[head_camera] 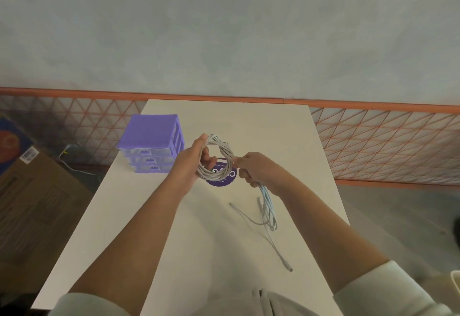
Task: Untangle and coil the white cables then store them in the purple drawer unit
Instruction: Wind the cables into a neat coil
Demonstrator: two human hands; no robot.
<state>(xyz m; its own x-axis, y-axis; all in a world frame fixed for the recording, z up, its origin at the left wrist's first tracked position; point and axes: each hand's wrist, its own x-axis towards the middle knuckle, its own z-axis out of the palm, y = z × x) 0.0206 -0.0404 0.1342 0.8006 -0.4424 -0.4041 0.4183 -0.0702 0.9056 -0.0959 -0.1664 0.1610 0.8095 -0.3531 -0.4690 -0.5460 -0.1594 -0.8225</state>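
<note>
Above a white table (174, 216), a person's left hand (193, 160) gripped a coiled white cable (225, 156), fingers curled through the ring, while the right hand (251, 169) pinched its edge and clutched loose white cables (267, 208) trailing onto the tabletop. Nearby, left, stood the purple drawer unit (151, 141), drawers closed.

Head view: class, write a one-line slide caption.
Left hand holds coiled white cable, right hand grips loose strands, beside purple drawer unit.
</note>
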